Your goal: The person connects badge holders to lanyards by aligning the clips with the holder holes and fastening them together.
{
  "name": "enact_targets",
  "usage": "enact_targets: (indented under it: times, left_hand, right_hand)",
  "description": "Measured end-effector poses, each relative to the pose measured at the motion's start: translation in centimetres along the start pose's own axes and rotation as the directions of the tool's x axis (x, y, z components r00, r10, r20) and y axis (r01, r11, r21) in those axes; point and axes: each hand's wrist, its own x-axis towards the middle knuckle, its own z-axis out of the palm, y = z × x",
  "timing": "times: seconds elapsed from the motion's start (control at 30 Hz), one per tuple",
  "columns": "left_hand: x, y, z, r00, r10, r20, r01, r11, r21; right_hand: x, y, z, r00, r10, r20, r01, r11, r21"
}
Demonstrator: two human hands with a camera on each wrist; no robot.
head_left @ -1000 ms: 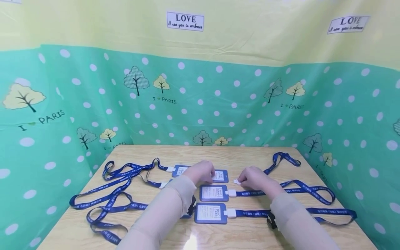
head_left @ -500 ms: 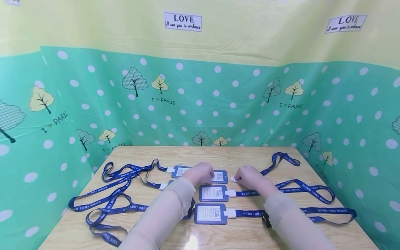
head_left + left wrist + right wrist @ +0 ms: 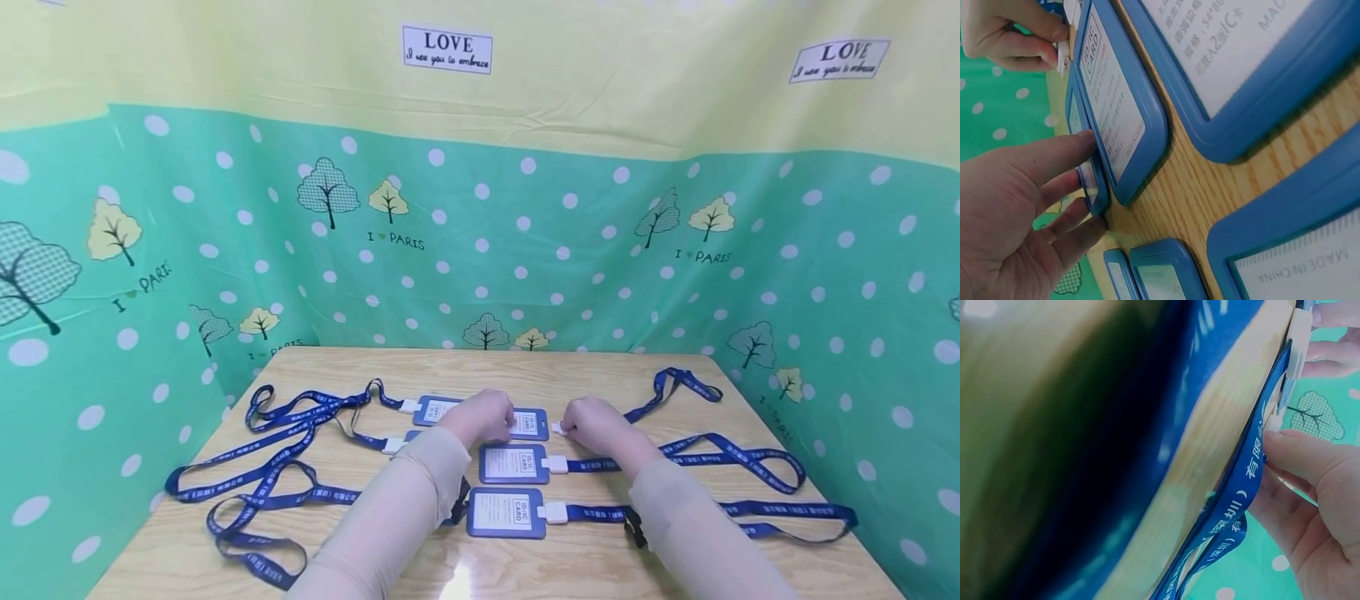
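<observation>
My left hand [image 3: 486, 415] holds the far blue ID card holder [image 3: 531, 423] at the back of the right-hand column. In the left wrist view, the thumb lies along one long side of that holder [image 3: 1100, 199] and the fingers along the other. Just right of the holder, my right hand [image 3: 598, 425] pinches a white clip [image 3: 558, 428] on the end of a blue lanyard [image 3: 678, 379]. A narrow gap separates clip and holder in the head view. The right wrist view shows thumb and fingers around the clip [image 3: 1275, 421].
Nearer me lie a middle card holder [image 3: 513, 463] and a front card holder [image 3: 506, 512], their lanyards running right. On the left, another card holder [image 3: 431, 409] and tangled blue lanyards [image 3: 300, 417] cover part of the wooden table [image 3: 600, 367]. A patterned curtain [image 3: 517, 275] surrounds it.
My right hand has moved left and slightly back, bringing the white clip closer to the far card holder. The left hand has stayed on the holder.
</observation>
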Motion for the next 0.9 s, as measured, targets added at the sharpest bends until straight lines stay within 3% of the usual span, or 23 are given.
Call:
enact_targets:
  times: [0.9]
  left_hand:
    - [-0.09, -0.42, 0.11, 0.999, 0.036, -0.013, -0.036, 0.999, 0.023]
  right_hand:
    - [0.68, -0.38, 0.19, 0.999, -0.047, -0.018, 0.046, 0.999, -0.022]
